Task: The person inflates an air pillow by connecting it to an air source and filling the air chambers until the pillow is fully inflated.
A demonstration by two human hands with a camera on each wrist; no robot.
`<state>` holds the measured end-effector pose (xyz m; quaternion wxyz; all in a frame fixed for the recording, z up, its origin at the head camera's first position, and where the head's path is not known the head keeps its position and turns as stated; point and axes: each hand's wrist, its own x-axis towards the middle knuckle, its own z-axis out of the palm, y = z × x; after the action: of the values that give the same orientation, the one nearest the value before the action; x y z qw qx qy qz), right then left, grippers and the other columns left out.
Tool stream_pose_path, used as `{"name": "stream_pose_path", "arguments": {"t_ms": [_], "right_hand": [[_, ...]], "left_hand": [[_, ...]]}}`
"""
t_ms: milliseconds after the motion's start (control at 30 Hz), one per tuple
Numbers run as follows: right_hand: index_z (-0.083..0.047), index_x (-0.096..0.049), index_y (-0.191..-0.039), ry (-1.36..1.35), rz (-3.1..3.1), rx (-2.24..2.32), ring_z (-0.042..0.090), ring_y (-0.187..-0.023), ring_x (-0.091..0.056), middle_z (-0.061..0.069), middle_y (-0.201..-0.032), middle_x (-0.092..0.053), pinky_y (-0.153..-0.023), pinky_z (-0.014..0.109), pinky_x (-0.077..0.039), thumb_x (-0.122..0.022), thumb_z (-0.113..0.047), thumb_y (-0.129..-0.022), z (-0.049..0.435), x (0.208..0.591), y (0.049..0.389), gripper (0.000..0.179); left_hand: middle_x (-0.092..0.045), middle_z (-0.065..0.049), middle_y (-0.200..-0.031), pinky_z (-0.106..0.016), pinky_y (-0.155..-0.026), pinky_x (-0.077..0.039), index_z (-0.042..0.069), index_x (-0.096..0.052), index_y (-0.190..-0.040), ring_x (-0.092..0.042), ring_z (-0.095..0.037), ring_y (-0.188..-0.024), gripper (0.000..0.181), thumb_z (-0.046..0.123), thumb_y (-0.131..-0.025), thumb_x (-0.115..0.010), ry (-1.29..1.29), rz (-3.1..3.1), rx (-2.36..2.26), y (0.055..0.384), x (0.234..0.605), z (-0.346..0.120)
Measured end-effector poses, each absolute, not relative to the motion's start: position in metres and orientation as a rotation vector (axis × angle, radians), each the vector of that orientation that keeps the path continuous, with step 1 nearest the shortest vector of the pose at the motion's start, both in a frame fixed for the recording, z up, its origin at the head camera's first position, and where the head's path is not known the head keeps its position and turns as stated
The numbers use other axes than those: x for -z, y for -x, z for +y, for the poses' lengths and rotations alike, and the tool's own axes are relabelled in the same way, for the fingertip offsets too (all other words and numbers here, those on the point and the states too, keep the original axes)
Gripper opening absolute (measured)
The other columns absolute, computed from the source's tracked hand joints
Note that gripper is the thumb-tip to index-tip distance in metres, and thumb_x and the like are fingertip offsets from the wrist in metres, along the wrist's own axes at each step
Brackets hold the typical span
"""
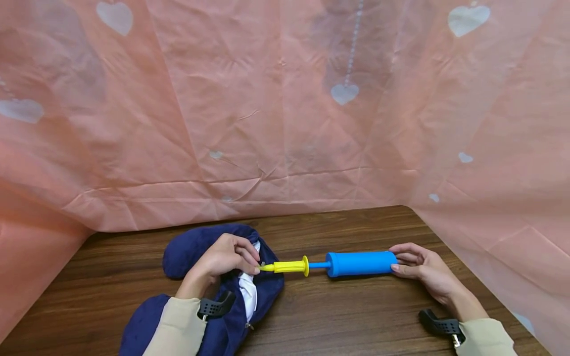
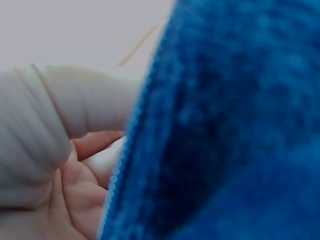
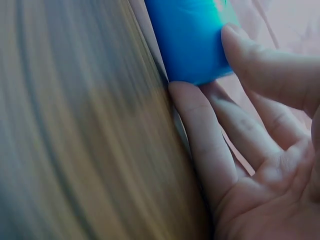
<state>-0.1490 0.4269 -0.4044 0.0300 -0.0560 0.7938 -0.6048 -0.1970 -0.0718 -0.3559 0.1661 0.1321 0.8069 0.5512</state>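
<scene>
A hand pump with a blue barrel [image 1: 362, 263] and a yellow nozzle end [image 1: 289, 267] lies crosswise, with a stretch of thin blue rod showing between the two parts. My left hand [image 1: 229, 257] pinches the tip of the yellow nozzle at the opening of a navy neck pillow [image 1: 196, 247]. White lining [image 1: 248, 292] shows through the pillow's unzipped edge. In the left wrist view, navy zippered fabric [image 2: 225, 100] hides the left fingertips. My right hand [image 1: 425, 269] grips the far end of the barrel, thumb on one side, fingers on the other.
The dark wood-grain table [image 1: 311, 321] lies under everything. A pink curtain [image 1: 285, 123] with pale hearts hangs behind it and along both sides. Black wrist mounts [image 1: 215, 306] sit at both beige sleeves [image 1: 175, 326].
</scene>
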Motion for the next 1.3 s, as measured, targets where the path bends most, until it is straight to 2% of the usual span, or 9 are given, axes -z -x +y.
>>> {"name": "stream_pose_path", "arguments": {"t_ms": [233,533,800,967,1100,1300], "right_hand": [[0.003,-0.062,-0.137,0.155,2.427,1.838,-0.002,-0.111,-0.069,-0.016,-0.115,-0.077,-0.088,0.022,-0.06,-0.081,-0.007,-0.094,0.391,0.405,0.154,0.048],[0.006,-0.061,-0.136,0.152,2.451,1.819,-0.002,-0.11,-0.069,-0.011,-0.115,-0.078,-0.09,0.022,-0.059,-0.085,-0.01,-0.092,0.376,0.405,0.157,0.052],[0.0,-0.065,-0.136,0.111,2.491,1.82,-0.002,-0.106,-0.071,-0.016,-0.113,-0.079,-0.085,0.023,-0.059,-0.083,-0.011,-0.094,0.396,0.404,0.156,0.047],[-0.011,-0.068,-0.134,0.065,2.486,1.845,0.002,-0.098,-0.073,-0.02,-0.112,-0.078,-0.082,0.023,-0.059,-0.078,-0.01,-0.098,0.423,0.403,0.152,0.038],[-0.016,-0.071,-0.13,0.107,2.386,1.977,0.003,-0.097,-0.074,-0.017,-0.114,-0.079,-0.084,0.024,-0.062,-0.072,-0.001,-0.1,0.444,0.404,0.149,0.033],[-0.02,-0.073,-0.126,0.171,2.257,2.103,0.006,-0.098,-0.075,-0.012,-0.116,-0.079,-0.086,0.028,-0.065,-0.066,0.007,-0.101,0.463,0.406,0.146,0.038]], "left_hand": [[-0.082,-0.01,-0.084,-0.028,-0.07,-0.061,-0.001,-0.079,-0.096,-0.077,-0.017,-0.074,0.025,-0.003,-0.075,-0.092,-0.361,2.322,-1.551,0.198,0.356,-0.071],[-0.082,-0.011,-0.084,-0.028,-0.07,-0.061,-0.001,-0.079,-0.096,-0.077,-0.017,-0.074,0.025,-0.004,-0.075,-0.092,-0.357,2.323,-1.559,0.197,0.357,-0.072],[-0.082,-0.011,-0.082,-0.027,-0.068,-0.06,-0.002,-0.079,-0.095,-0.076,-0.016,-0.073,0.025,-0.004,-0.074,-0.092,-0.375,2.319,-1.563,0.198,0.358,-0.07],[-0.082,-0.011,-0.084,-0.027,-0.069,-0.06,-0.003,-0.079,-0.096,-0.077,-0.016,-0.073,0.026,-0.004,-0.074,-0.092,-0.38,2.318,-1.564,0.197,0.358,-0.07],[-0.082,-0.01,-0.084,-0.027,-0.069,-0.06,-0.002,-0.079,-0.096,-0.077,-0.017,-0.073,0.026,-0.003,-0.074,-0.092,-0.369,2.317,-1.565,0.197,0.358,-0.07],[-0.082,-0.009,-0.085,-0.029,-0.07,-0.061,-0.001,-0.079,-0.097,-0.077,-0.018,-0.075,0.027,-0.003,-0.074,-0.092,-0.361,2.324,-1.553,0.197,0.356,-0.072]]}}
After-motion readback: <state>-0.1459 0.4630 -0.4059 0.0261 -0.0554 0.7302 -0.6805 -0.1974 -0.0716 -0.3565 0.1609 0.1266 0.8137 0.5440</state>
